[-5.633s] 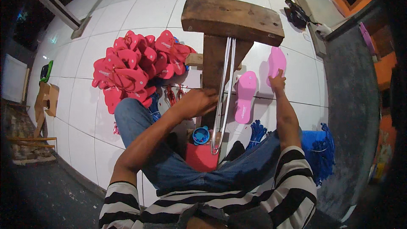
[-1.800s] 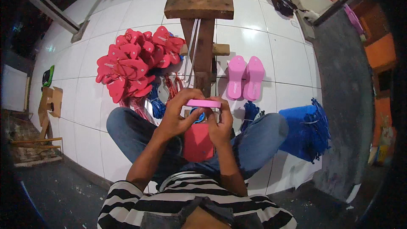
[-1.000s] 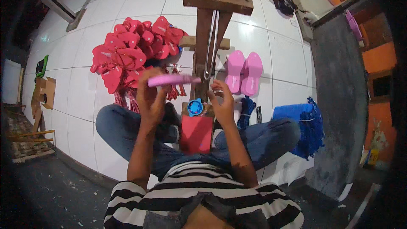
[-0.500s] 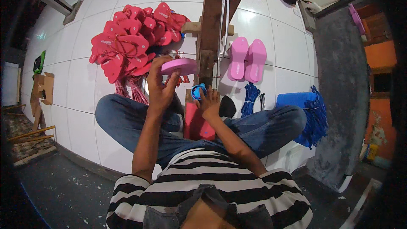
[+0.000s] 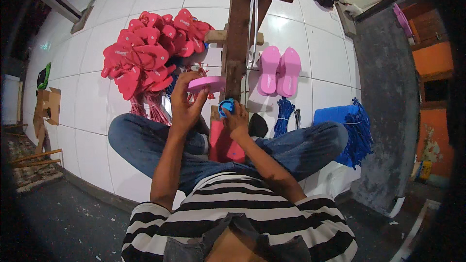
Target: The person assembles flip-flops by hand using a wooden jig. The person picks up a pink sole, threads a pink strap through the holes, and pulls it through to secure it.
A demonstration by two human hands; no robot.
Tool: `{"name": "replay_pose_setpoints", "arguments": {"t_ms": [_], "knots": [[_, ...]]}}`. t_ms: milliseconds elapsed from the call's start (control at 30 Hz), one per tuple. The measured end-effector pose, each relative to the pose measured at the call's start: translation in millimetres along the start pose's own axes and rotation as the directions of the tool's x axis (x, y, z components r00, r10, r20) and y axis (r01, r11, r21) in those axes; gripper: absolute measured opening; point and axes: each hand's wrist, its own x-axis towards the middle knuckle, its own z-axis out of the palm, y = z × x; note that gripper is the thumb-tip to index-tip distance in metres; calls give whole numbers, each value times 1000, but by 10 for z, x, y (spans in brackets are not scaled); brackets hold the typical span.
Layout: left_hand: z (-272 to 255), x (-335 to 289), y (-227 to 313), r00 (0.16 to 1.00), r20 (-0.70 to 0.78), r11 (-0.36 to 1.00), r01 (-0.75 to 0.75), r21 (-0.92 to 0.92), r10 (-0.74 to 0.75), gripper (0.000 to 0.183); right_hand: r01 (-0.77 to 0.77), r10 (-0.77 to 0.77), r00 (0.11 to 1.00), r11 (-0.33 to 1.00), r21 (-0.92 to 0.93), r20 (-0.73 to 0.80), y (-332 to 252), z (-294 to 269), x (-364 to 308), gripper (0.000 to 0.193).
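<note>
My left hand (image 5: 187, 102) is closed round a pink sandal sole (image 5: 206, 84), held edge-on beside the wooden post. With its fingers bent together, my right hand (image 5: 237, 121) reaches into a small round blue tub (image 5: 225, 108) at the near end of the wooden stand (image 5: 237, 58). What the fingertips pinch in the tub, if anything, is too small to make out. Below the tub, a red pad (image 5: 228, 145) lies between my legs. On the right, two stacks of pink soles (image 5: 279, 73) rest side by side on the tiles.
A heap of red flip-flops (image 5: 141, 53) lies on the left, with bundles of red straps (image 5: 150, 106) near it. To the right are a bundle of blue straps (image 5: 284, 119) and a larger blue bundle (image 5: 340, 121). An open cardboard box (image 5: 48, 106) sits far left.
My right hand's fingers have bent further into the blue tub. The sole in my left hand has dropped slightly and tilted. The whole view has shifted a little.
</note>
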Motion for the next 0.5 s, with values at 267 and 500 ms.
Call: {"name": "replay_pose_setpoints", "arguments": {"t_ms": [267, 500], "knots": [[-29, -54, -29, 995, -74, 997, 72, -27, -74, 30, -461, 175, 879, 77, 884, 444, 127, -884, 255, 51], [-7, -68, -71, 992, -62, 993, 106, -48, -109, 29, -311, -140, 936, -756, 576, 322, -205, -2452, 380, 59]]}}
